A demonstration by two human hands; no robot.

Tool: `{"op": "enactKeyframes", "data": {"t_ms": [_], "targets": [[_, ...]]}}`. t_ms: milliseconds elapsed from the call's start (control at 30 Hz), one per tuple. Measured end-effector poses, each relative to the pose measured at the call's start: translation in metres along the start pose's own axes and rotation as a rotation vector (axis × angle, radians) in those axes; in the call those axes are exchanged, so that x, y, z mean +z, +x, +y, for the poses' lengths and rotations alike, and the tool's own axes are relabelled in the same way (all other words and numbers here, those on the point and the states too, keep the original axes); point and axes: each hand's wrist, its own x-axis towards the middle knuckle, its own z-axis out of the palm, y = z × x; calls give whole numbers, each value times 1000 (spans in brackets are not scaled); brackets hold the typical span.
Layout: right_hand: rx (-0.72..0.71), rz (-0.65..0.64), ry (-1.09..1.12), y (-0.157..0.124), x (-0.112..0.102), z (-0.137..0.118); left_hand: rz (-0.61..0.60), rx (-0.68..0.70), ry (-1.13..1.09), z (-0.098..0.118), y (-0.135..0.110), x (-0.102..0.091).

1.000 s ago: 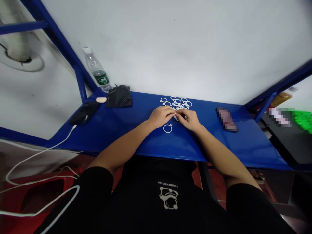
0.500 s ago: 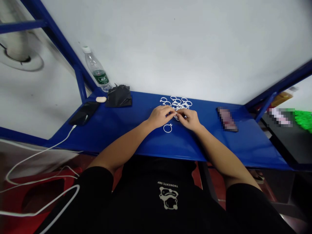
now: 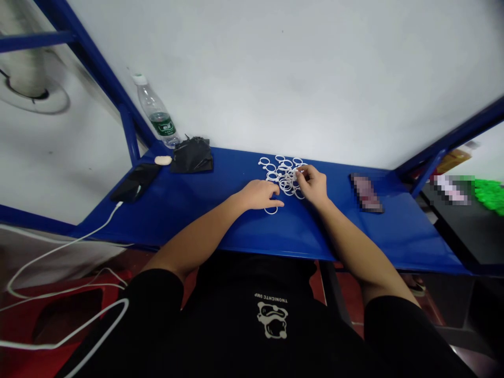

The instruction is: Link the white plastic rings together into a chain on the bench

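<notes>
Several thin white rings [image 3: 285, 182] with small knobs lie in a loose, overlapping pile on the blue tabletop [image 3: 220, 231]. My left hand [image 3: 258, 195] is at the near left of the pile, thumb stretched out and fingers curved apart from it. Below that hand lies a single ring [image 3: 271, 211], its upper part hidden by the hand. My right hand [image 3: 314, 185] is at the pile's right side, thumb and forefinger pinched at a white ring. Its fingers partly cover the rings there.
At the left stand a water bottle [image 3: 159, 118] and a black plastic bag [image 3: 192, 155], with a small beige object [image 3: 163, 160] and a black phone [image 3: 136, 182] on a white cable. A blurred-out phone [image 3: 367, 192] lies right. Blue frame bars [image 3: 452, 139] border the table.
My hands, earlier together over the pile, have parted. My left hand has moved slightly nearer, over the single ring, and opened; my right hand has moved up and right to the pile's right side.
</notes>
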Motion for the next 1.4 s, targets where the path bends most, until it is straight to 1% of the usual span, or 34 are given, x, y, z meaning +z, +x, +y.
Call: {"op": "enactKeyframes", "data": {"t_ms": [167,300,367,500,600,733,833,1100,1267,1400], "targets": [[32,-31,9,1,1,3,-52,36,13,-3,0,3],[-13,-76,3,0,2,1,-70,41,-15,-3,-1,2],[-45,-96,7,-1,2,-1,-53,60,-25,-3,-1,2],[-108,-169,22,-2,1,-7,37,109,8,-2,1,3],[-177,-237,36,-3,-2,-14,159,128,35,-1,3,3],[-231,-328,63,-5,-5,-24,334,87,46,1,5,0],[-254,-371,75,-5,-6,-27,388,66,50,2,4,-1],[-251,-406,63,-5,-5,-24,434,52,33,-2,5,2],[-264,-424,87,-5,-3,-24,404,70,39,-3,5,3],[-252,-433,67,-5,-3,-23,381,28,51,-1,4,3]]}}
